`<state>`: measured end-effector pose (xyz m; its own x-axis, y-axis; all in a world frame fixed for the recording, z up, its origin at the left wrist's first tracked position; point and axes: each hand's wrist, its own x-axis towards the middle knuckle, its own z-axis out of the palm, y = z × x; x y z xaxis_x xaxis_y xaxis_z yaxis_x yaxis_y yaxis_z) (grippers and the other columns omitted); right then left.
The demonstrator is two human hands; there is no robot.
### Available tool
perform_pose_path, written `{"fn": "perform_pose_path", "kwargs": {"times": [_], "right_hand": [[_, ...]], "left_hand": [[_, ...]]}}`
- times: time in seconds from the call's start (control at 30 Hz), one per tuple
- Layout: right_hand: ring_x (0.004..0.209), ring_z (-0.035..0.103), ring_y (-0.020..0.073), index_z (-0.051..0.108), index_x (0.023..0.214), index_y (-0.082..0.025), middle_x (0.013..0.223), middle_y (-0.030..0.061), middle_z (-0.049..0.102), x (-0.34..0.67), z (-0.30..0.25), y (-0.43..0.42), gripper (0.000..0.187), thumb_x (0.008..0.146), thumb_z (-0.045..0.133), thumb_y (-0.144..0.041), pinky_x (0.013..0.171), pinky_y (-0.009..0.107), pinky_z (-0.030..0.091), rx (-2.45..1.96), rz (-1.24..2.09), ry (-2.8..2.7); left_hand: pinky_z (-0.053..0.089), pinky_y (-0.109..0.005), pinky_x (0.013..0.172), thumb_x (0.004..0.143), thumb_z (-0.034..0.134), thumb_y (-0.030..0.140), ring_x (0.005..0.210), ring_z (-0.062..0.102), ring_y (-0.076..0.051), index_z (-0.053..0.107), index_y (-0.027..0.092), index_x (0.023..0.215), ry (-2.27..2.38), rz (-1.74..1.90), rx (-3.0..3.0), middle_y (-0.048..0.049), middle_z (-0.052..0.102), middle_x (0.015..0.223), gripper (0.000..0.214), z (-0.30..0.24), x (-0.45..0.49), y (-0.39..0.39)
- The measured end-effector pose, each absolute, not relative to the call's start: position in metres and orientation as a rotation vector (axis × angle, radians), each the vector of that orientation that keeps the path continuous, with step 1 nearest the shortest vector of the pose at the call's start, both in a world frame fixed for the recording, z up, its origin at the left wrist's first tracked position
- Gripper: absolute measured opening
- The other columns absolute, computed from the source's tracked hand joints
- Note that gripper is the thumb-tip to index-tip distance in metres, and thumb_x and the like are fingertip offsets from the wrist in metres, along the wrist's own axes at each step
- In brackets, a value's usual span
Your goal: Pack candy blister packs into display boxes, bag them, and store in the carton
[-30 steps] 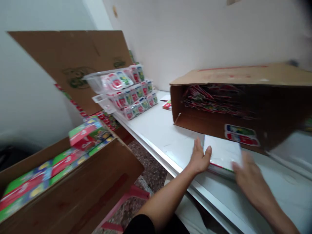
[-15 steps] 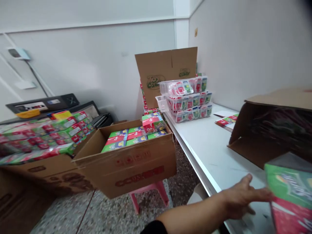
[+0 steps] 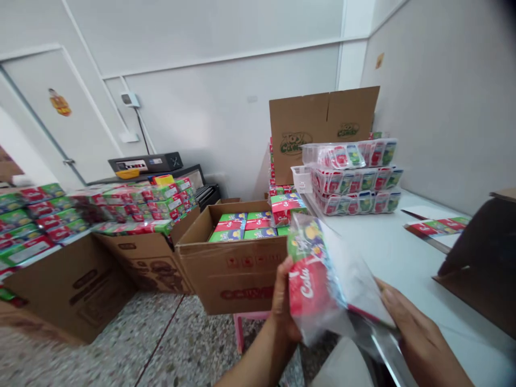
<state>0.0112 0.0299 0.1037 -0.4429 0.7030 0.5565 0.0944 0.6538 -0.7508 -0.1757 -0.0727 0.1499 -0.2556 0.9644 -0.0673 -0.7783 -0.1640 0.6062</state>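
Risk of dropping the Cola box (image 3: 309, 275), clamped between left hand (image 3: 284, 305) and right hand (image 3: 411, 321) below right of the frame's centre, through a slip on loose clear film (image 3: 313, 329).

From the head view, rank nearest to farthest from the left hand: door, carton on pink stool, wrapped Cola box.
1. Wrapped Cola box: in the left hand.
2. Carton on pink stool: beyond, leftward.
3. Door: background, far left.

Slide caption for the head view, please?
Left hand and right hand hold a film-wrapped Cola box before an open carton of similar boxes, a white table at right.
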Motion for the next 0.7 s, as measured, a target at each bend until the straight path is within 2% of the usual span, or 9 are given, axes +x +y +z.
{"fn": "perform_pose_path", "kwargs": {"times": [0.13, 0.23, 0.33, 0.4, 0.47, 0.5, 0.57, 0.63, 0.7], "right_hand": [[0.089, 0.073, 0.0199, 0.06, 0.125, -0.025, 0.111, 0.0057, 0.072, -0.01, 0.143, 0.033, 0.039, 0.091, 0.052, -0.044, 0.067, 0.017, 0.06, -0.604, 1.002, -1.827], [0.083, 0.073, 0.0212, 0.065, 0.115, -0.024, 0.105, 0.0069, 0.074, 0.0, 0.139, 0.04, 0.045, 0.083, 0.058, -0.054, 0.066, 0.02, 0.061, -0.846, 1.15, -1.759], [0.077, 0.072, 0.0222, 0.067, 0.107, -0.023, 0.098, 0.0079, 0.075, 0.003, 0.123, 0.049, 0.054, 0.075, 0.058, -0.065, 0.065, 0.025, 0.061, -1.053, 1.232, -1.693], [0.077, 0.071, 0.0222, 0.066, 0.109, -0.024, 0.097, 0.0077, 0.074, -0.005, 0.113, 0.053, 0.056, 0.073, 0.059, -0.067, 0.067, 0.027, 0.06, -1.087, 1.299, -1.7], [0.076, 0.07, 0.0216, 0.064, 0.111, -0.024, 0.097, 0.0073, 0.074, -0.018, 0.105, 0.055, 0.056, 0.074, 0.059, -0.065, 0.07, 0.029, 0.06, -1.053, 1.349, -1.723], [0.076, 0.069, 0.0213, 0.064, 0.112, -0.024, 0.098, 0.0073, 0.074, -0.025, 0.103, 0.056, 0.055, 0.075, 0.058, -0.065, 0.071, 0.03, 0.059, -1.029, 1.37, -1.735], [0.08, 0.069, 0.0215, 0.064, 0.112, -0.023, 0.101, 0.0079, 0.073, -0.038, 0.1, 0.061, 0.054, 0.077, 0.056, -0.064, 0.075, 0.031, 0.058, -1.005, 1.376, -1.744], [0.091, 0.068, 0.0239, 0.062, 0.113, -0.023, 0.111, 0.0085, 0.07, -0.052, 0.102, 0.07, 0.054, 0.078, 0.054, -0.064, 0.082, 0.035, 0.056, -1.059, 1.3, -1.722], [0.105, 0.063, 0.0273, 0.058, 0.122, -0.023, 0.125, 0.0096, 0.063, -0.069, 0.108, 0.084, 0.06, 0.078, 0.053, -0.064, 0.091, 0.04, 0.052, -1.125, 1.146, -1.668]], "left_hand": [[0.056, -0.04, 0.087, 0.078, 0.053, 0.065, 0.096, 0.069, -0.029, 0.069, 0.016, 0.099, 0.973, 2.245, 0.709, -0.0093, 0.075, 0.092, 0.055, 0.211, -0.244, -0.085], [0.055, -0.043, 0.09, 0.075, 0.057, 0.059, 0.096, 0.069, -0.031, 0.065, 0.014, 0.109, 1.145, 2.198, 1.031, -0.0081, 0.074, 0.091, 0.057, 0.265, -0.314, -0.09], [0.048, -0.048, 0.099, 0.07, 0.064, 0.051, 0.111, 0.062, -0.034, 0.05, 0.013, 0.131, 1.507, 1.909, 1.315, -0.0113, 0.068, 0.115, 0.072, 0.302, -0.386, -0.083], [0.038, -0.049, 0.108, 0.065, 0.072, 0.045, 0.129, 0.047, -0.036, 0.028, 0.019, 0.147, 1.853, 1.64, 1.556, -0.0129, 0.048, 0.143, 0.097, 0.308, -0.424, -0.068], [0.024, -0.053, 0.114, 0.053, 0.082, 0.045, 0.14, 0.028, -0.042, 0.012, 0.018, 0.152, 2.209, 1.172, 1.751, -0.0174, 0.026, 0.155, 0.124, 0.3, -0.45, -0.047], [0.018, -0.055, 0.116, 0.047, 0.084, 0.047, 0.142, 0.02, -0.044, 0.01, 0.015, 0.152, 2.313, 0.907, 1.806, -0.0197, 0.02, 0.157, 0.132, 0.291, -0.458, -0.036], [0.009, -0.057, 0.116, 0.042, 0.085, 0.052, 0.144, 0.013, -0.044, 0.016, 0.015, 0.152, 2.34, 0.524, 1.817, -0.0204, 0.02, 0.157, 0.135, 0.269, -0.467, -0.016], [0.008, -0.055, 0.116, 0.041, 0.084, 0.055, 0.145, 0.014, -0.041, 0.027, 0.02, 0.149, 2.305, 0.45, 1.746, -0.0168, 0.026, 0.156, 0.127, 0.248, -0.473, -0.004], [0.013, -0.049, 0.116, 0.04, 0.083, 0.058, 0.145, 0.016, -0.039, 0.034, 0.02, 0.145, 2.369, 0.58, 1.611, -0.0161, 0.03, 0.155, 0.122, 0.233, -0.48, -0.002]]}}
